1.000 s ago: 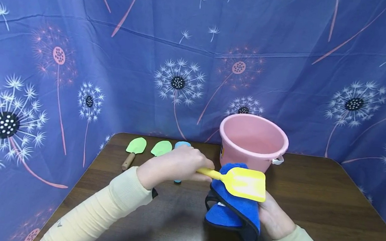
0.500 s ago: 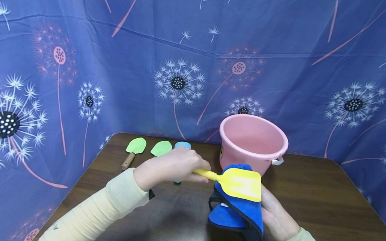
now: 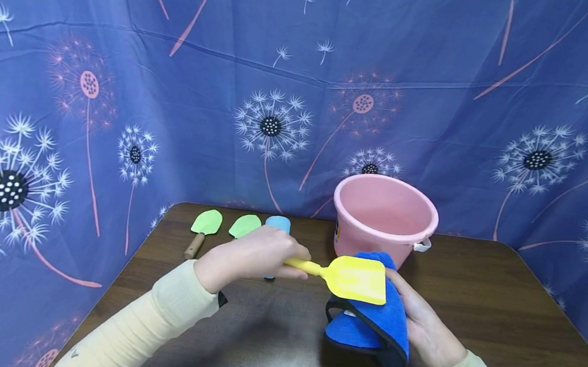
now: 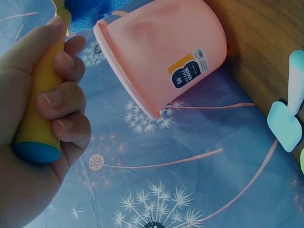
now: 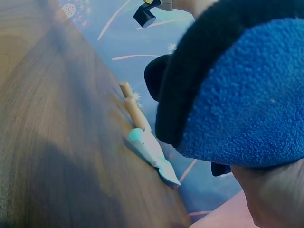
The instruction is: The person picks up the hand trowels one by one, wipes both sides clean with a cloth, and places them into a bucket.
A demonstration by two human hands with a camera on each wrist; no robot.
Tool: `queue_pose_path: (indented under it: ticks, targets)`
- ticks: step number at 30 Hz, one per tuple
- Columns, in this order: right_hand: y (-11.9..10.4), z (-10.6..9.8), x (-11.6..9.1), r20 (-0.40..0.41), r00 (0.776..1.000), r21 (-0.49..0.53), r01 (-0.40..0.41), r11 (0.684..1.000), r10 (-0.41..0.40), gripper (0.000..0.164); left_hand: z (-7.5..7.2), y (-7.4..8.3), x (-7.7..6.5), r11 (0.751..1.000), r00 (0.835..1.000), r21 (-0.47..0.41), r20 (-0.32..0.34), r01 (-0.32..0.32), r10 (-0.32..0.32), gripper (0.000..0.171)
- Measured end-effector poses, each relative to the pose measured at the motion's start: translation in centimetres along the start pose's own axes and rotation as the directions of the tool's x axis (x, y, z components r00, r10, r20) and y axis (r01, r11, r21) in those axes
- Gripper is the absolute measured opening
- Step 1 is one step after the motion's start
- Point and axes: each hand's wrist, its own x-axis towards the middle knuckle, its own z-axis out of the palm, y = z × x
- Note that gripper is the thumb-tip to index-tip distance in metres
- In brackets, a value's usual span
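Observation:
My left hand grips the yellow handle of a small toy shovel. In the left wrist view the fingers wrap round that handle, which has a blue-green end. The shovel's flat yellow blade points right and overlaps a blue towelling cloth with black edging. From the right side, my right hand holds this folded cloth behind the blade, and its fingers are mostly hidden by it. Close up in the right wrist view, the fuzzy cloth hides most of the hand.
Behind the cloth stands a pink bucket with a white handle fitting. Two green-bladed trowels with wooden handles, one a trowel at left, the other a trowel partly hidden, lie beside a blue shovel. A dandelion-print curtain hangs behind the table.
My left hand has drawn the shovel a little to the left. The right hand and the cloth have shifted slightly right, so less of the blade overlaps the cloth.

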Motion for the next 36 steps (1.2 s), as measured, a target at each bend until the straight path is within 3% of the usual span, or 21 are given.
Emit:
queue_pose_path:
  ticks: [4, 11, 19, 30, 36]
  targets:
    - [-0.2, -0.2, -0.1, 0.03, 0.999, 0.023, -0.035, 0.999, 0.034, 0.044, 0.2, -0.2, -0.3, 1.0, 1.0, 0.0, 0.014, 0.015, -0.015, 0.016]
    - [-0.4, -0.5, -0.5, -0.012, 1.0, -0.025, -0.014, 1.0, 0.014, 0.042, 0.3, -0.3, -0.7, 1.0, 1.0, -0.001, 0.009, 0.016, -0.016, 0.017]
    - [-0.5, -1.0, -0.8, 0.069, 0.996, 0.002, -0.054, 0.999, 0.054, 0.044, 0.8, -0.6, -1.7, 0.999, 1.0, 0.029, 0.002, 0.024, -0.025, 0.021]
    - [-1.0, -1.4, -1.6, 0.028, 1.0, -0.105, -0.006, 0.994, 0.009, 0.038, 1.5, -1.1, -2.8, 0.998, 0.998, 0.017, -0.015, 0.061, -0.061, 0.022]
    - [-1.6, -1.7, -2.2, 0.084, 0.996, -0.119, 0.008, 0.993, 0.002, 0.034, 1.8, -1.6, -3.4, 0.995, 0.995, 0.019, -0.012, 0.094, -0.094, 0.025]
